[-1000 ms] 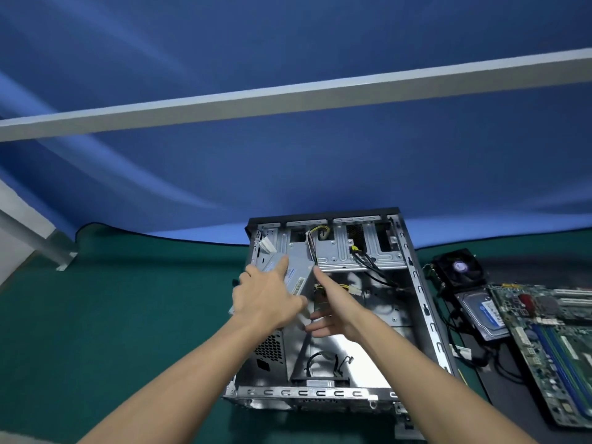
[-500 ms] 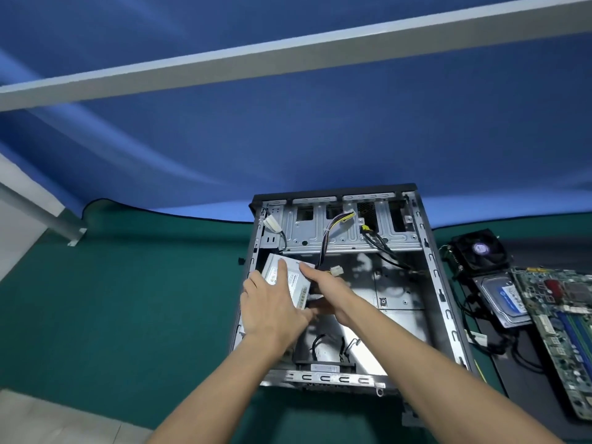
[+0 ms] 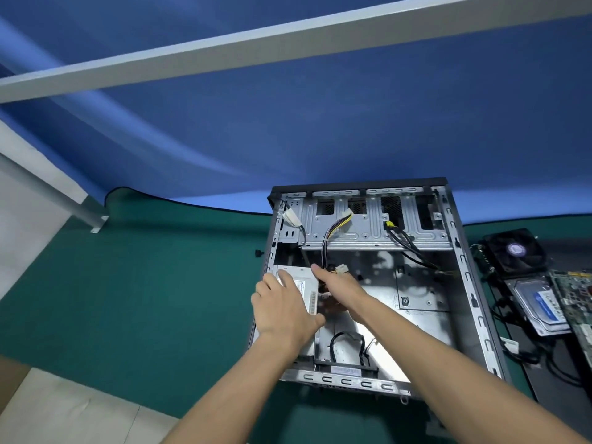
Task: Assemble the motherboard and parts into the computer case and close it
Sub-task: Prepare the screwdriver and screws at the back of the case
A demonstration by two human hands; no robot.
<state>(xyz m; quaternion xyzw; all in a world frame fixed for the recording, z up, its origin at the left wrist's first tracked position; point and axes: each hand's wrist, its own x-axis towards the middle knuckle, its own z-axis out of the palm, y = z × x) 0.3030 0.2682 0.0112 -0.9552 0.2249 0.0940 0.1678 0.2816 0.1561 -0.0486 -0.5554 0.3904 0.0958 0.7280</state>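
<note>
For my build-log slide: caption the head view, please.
Both hands seat the grey metal power supply box inside the open silver computer case.

Both forearms reach forward, bare. Left hand (image 3: 283, 310) lies flat, palm down, fingers straight. Right hand (image 3: 341, 288) extended, index finger straight, other fingers hidden.

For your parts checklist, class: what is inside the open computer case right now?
Inside the computer case: a grey power supply under both hands, loose cables, a drive cage. Whatever lies beneath the hands and supply is covered.
</note>
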